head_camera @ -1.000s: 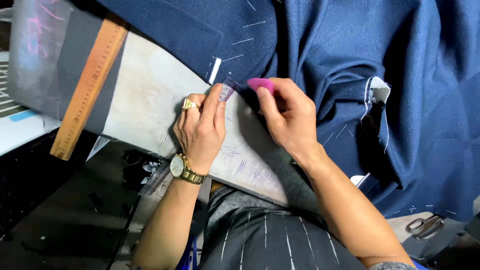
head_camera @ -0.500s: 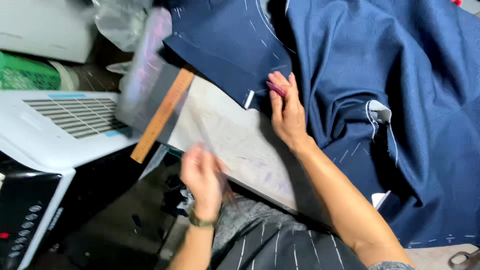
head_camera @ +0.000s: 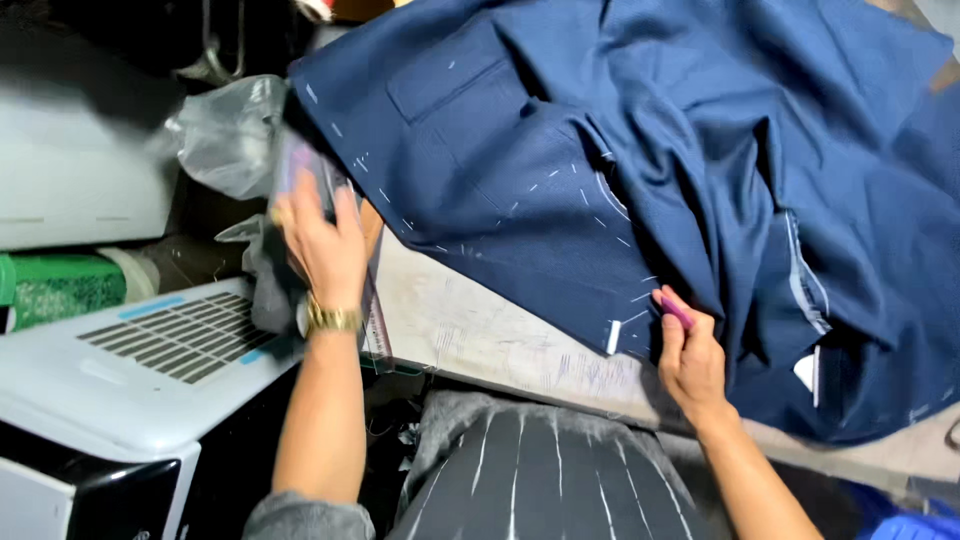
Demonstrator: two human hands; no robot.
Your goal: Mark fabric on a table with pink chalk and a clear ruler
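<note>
A dark blue jacket [head_camera: 640, 150] with white basting stitches and chalk marks lies spread over a pale work board [head_camera: 470, 330]. My right hand [head_camera: 690, 360] rests at the jacket's lower edge and pinches a small pink chalk [head_camera: 676, 312] beside a white tag [head_camera: 613, 337]. My left hand [head_camera: 322, 245], with a gold watch on the wrist, reaches to the board's left end. Its fingers lie over a blurred translucent sheet [head_camera: 298, 165] and a clear ruler [head_camera: 376, 325]. Whether the hand grips them is unclear.
A white appliance with a vent grille [head_camera: 150, 350] sits at the left, with a green roll [head_camera: 60, 290] and a white box [head_camera: 80, 170] behind it. A crumpled plastic bag [head_camera: 225, 135] lies near the jacket's corner. Grey pinstriped cloth [head_camera: 530, 470] covers my lap.
My left hand has moved from the near edge of the board up to its far left end. My right hand stays at the jacket's edge with the chalk. The view has shifted left.
</note>
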